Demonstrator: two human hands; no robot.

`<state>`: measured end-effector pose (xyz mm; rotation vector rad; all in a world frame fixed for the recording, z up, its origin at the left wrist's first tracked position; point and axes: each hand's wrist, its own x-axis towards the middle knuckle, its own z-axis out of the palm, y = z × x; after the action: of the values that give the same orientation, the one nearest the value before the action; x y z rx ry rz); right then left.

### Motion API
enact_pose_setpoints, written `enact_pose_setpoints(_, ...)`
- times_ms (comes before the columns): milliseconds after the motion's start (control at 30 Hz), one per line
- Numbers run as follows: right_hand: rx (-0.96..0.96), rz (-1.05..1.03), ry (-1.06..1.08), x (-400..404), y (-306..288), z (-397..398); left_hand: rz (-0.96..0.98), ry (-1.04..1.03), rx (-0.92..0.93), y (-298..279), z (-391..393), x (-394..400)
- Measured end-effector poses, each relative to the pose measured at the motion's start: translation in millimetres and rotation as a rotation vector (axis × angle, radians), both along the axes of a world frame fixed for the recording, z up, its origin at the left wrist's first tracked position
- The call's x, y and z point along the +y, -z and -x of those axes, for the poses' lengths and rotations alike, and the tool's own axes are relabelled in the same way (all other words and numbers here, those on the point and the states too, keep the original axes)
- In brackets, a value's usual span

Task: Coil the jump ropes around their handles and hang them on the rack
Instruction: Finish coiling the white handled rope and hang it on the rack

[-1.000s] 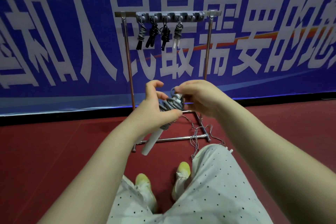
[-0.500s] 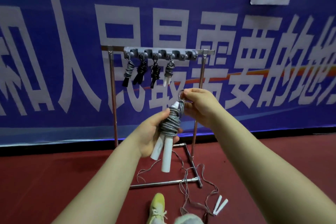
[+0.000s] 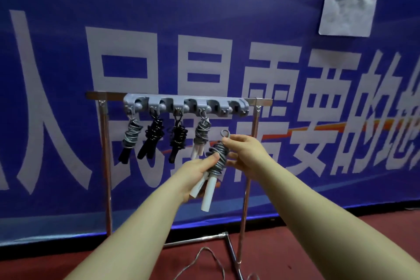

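1. Rack (image 3: pixel 246 188): one metal frame standing on the red floor (image 3: pixel 318 245), with one grey hook strip (image 3: pixel 186 104) along its top bar.
2. Hung bundles, count four: grey rope with black handles (image 3: pixel 129 138), two all-black (image 3: pixel 152 136) (image 3: pixel 178 137), and one grey rope with white handles (image 3: pixel 201 136). At least one hook at the 3 o'clock end carries nothing.
3. Fifth jump rope (image 3: pixel 218 159): grey coil around two white handles, held in the air at 5 o'clock of the fourth bundle, below the strip. Handles point toward 7 o'clock; a small loop (image 3: pixel 225 133) sticks up at 12 o'clock.
4. Left hand (image 3: pixel 193 175): fingers clamped around the coil and upper handles.
5. Right hand (image 3: pixel 245 152): fingertips pinch the rope just under the loop.
6. One loose rope (image 3: pixel 204 254) lies on the floor at 6 o'clock.
7. Background: one blue banner (image 3: pixel 68 29) carrying one grey patch (image 3: pixel 348 9).
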<state>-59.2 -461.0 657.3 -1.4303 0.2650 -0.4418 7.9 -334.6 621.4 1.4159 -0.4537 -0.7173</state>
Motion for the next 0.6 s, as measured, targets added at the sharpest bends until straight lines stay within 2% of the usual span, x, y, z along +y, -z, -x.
enact_pose_setpoints(167,-0.05,0.081,0.193,-53.8,-0.5,-61.5,0.072,-0.017,0.007,1.3,-50.7,-53.8)
enact_pose_setpoints(433,-0.159,0.18,0.198,-98.7,-8.4,-116.8,0.073,-0.144,-0.186,-1.6,-110.3,-111.4)
enact_pose_setpoints(600,-0.064,0.074,0.253,-109.3,-3.1,-138.0,0.019,-0.157,-0.148,6.6,-121.9,-127.1)
